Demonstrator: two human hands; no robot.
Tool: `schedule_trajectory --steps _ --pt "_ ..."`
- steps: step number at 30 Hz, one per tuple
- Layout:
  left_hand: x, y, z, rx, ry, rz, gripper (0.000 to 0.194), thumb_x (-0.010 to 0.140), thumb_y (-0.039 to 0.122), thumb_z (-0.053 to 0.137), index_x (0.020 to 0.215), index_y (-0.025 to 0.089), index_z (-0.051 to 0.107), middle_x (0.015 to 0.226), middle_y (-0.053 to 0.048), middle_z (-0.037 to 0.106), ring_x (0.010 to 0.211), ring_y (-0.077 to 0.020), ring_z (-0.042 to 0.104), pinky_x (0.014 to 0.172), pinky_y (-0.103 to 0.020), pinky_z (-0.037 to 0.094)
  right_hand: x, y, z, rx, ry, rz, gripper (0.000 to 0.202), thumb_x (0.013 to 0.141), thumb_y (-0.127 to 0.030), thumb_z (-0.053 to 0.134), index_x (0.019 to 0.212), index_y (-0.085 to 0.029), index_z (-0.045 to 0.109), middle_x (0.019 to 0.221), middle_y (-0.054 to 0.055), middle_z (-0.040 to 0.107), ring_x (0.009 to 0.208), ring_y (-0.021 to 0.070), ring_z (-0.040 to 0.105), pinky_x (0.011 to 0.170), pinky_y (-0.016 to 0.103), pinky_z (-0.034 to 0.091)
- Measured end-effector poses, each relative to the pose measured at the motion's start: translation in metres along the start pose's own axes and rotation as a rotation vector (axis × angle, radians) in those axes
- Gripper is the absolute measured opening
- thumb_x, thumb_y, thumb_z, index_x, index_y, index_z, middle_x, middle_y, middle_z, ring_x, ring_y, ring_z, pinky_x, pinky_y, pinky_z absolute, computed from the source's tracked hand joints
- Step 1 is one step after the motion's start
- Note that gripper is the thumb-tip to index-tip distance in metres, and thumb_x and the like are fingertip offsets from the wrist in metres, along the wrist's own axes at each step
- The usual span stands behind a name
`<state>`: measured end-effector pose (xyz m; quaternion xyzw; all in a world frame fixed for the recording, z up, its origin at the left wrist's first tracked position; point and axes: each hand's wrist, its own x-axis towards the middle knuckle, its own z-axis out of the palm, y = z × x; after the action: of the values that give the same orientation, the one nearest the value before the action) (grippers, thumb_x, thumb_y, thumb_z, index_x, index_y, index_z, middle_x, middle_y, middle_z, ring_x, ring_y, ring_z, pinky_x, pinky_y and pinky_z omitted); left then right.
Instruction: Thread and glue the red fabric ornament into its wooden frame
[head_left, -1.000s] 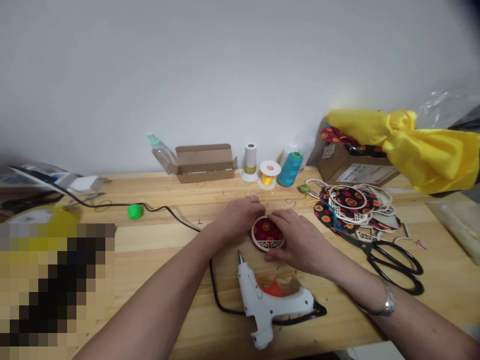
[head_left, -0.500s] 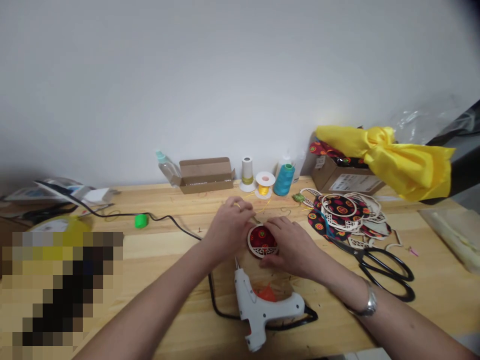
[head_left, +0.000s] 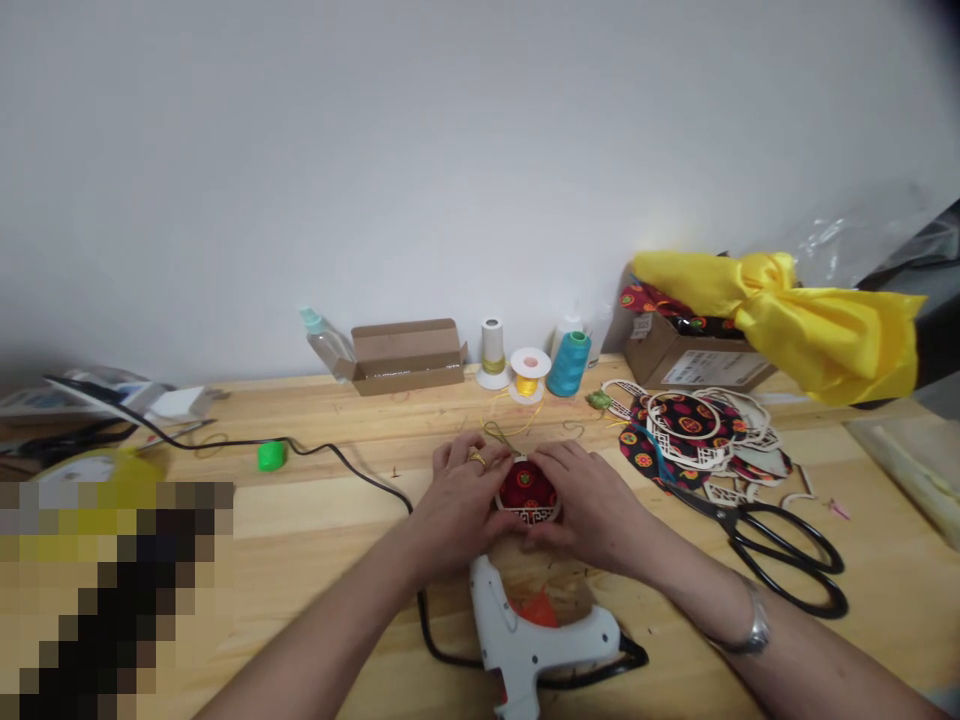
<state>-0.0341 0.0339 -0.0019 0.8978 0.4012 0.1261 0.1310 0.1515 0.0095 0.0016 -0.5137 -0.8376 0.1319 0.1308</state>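
A round pendant [head_left: 527, 487] of dark red patterned fabric lies between my hands, with a pale wooden rim and fretwork along its lower part. My left hand [head_left: 469, 490] grips its left edge, thumb at the bottom. On the opposite edge, my right hand [head_left: 589, 495] is curled with thumb below and fingers above. An olive cord loop [head_left: 496, 433] sticks out from the pendant's top. Just below the hands lies a white glue gun [head_left: 517, 630], its nozzle hidden by my left hand.
Black scissors [head_left: 787, 550] and a pile of fabric and wooden cutouts [head_left: 694, 430] lie to the right. Thread spools [head_left: 530, 375], a teal thread cone [head_left: 569, 365] and an open cardboard box [head_left: 409, 360] stand along the wall. A black cable [head_left: 360, 465] crosses the left side.
My left hand has come down from the pendant's top onto its left edge, uncovering the cord loop. My right hand stays on the right edge. The view has shifted slightly.
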Motion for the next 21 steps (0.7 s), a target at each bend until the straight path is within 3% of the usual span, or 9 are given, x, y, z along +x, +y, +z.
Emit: schedule_trajectory --steps 11,17,21 --pt "-0.0012 -0.0026 -0.0022 -0.061 -0.047 -0.032 0.052 0.072 0.049 0.055 0.118 0.024 0.049 0.114 -0.007 0.054 0.106 -0.0275 0.034 0.089 -0.044 0.026 -0.0033 0.0005 0.0026 0.055 0.019 0.025 0.065 0.059 -0.049 0.069 0.113 -0.020 0.048 0.108 0.009 0.052 0.100 0.0263 0.044 0.083 0.040 0.037" --pt "-0.0026 -0.0021 -0.0021 -0.060 -0.055 -0.023 0.054 0.072 0.049 0.055 0.119 0.023 0.049 0.115 -0.007 0.053 0.106 -0.0283 0.034 0.089 -0.044 0.026 -0.0040 0.0023 -0.0012 0.111 0.020 0.049 0.076 0.054 -0.052 0.070 0.116 -0.019 0.044 0.112 0.010 0.049 0.103 0.0260 0.043 0.085 0.040 0.037" --pt "-0.0030 -0.0023 -0.0024 -0.060 -0.053 -0.025 0.053 0.073 0.050 0.054 0.118 0.022 0.049 0.114 -0.007 0.054 0.105 -0.0279 0.035 0.089 -0.044 0.026 -0.0057 0.0044 -0.0045 0.090 -0.003 0.059 0.067 0.055 -0.052 0.069 0.110 -0.020 0.049 0.105 0.008 0.051 0.099 0.0253 0.045 0.082 0.039 0.037"
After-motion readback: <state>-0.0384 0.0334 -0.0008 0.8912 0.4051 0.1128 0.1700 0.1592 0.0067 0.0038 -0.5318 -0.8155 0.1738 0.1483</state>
